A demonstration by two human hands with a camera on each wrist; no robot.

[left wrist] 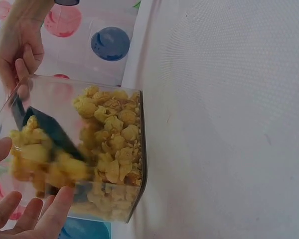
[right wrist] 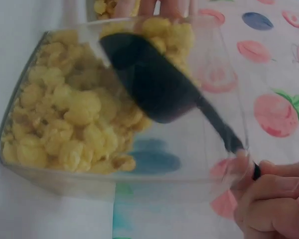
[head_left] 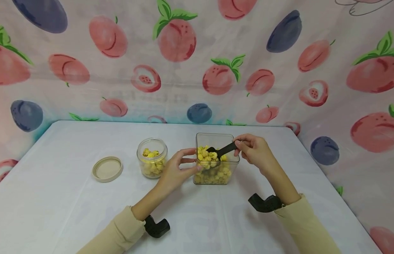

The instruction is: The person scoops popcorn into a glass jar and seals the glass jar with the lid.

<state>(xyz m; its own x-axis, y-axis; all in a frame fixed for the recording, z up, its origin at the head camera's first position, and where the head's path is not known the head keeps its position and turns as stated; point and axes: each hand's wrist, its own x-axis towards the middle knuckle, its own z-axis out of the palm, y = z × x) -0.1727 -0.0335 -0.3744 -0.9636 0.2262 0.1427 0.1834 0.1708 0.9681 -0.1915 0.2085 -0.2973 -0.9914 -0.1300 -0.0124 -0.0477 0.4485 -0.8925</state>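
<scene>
Pinching the handle of 1 black scoop (head_left: pixel 224 150) with the right hand (head_left: pixel 256 151). Holding the scoop inside 1 clear box (head_left: pixel 232 172) of yellow popcorn (head_left: pixel 216 175), on the white bench (head_left: pixel 203 224). Touching the box's side with the left hand (head_left: pixel 178 168), with fingers nearly straight. Can see 1 jar (head_left: pixel 149 159) of popcorn left of the box, and 1 lid (head_left: pixel 107 169) farther left.

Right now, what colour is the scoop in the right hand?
The scoop is black, seen best in the right wrist view.

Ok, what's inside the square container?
Yellow popcorn, plus the bowl of the black scoop, carrying some. The middle of the heap can't be seen; the outer pieces cover it.
</scene>
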